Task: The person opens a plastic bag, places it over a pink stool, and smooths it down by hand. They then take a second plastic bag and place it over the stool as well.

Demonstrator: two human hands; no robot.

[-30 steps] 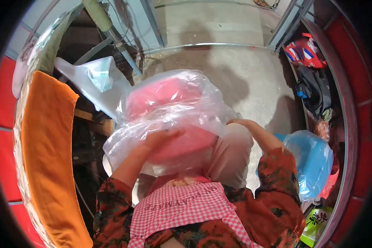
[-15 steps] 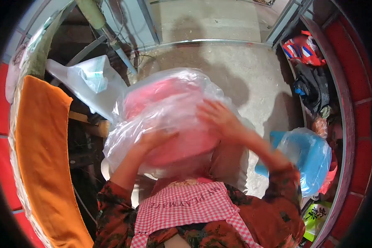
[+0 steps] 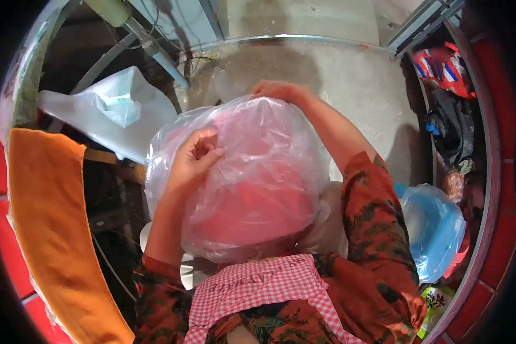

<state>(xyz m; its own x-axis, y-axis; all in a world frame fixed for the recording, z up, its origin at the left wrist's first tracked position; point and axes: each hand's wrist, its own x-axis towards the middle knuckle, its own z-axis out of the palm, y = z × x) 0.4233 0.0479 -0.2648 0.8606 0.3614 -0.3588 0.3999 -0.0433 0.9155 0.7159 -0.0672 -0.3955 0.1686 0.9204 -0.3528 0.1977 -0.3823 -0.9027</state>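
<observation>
A large clear plastic bag (image 3: pixel 252 149) lies in front of my body over a red-pink rounded thing (image 3: pixel 258 206), whose exact kind the wrinkled film blurs. On the bag's left side, my left hand (image 3: pixel 194 159) has its fingers curled in a pinch on the film. My right hand (image 3: pixel 282 92) reaches over the far edge of the bag, with its fingers bent down onto the plastic there. Some of those fingertips are hidden behind the edge.
An orange cloth (image 3: pixel 51 229) hangs along the left side, near a white plastic sheet (image 3: pixel 114 112). To the right is a plastic-wrapped blue tub (image 3: pixel 436 229). A shelf holds a black bag (image 3: pixel 450 126) and a red packet (image 3: pixel 444 69). Concrete floor (image 3: pixel 355 86) lies beyond.
My right hand has moved from the top of the bag to its far edge. My left hand has risen toward the upper left and curled its fingers. The film's folds have shifted.
</observation>
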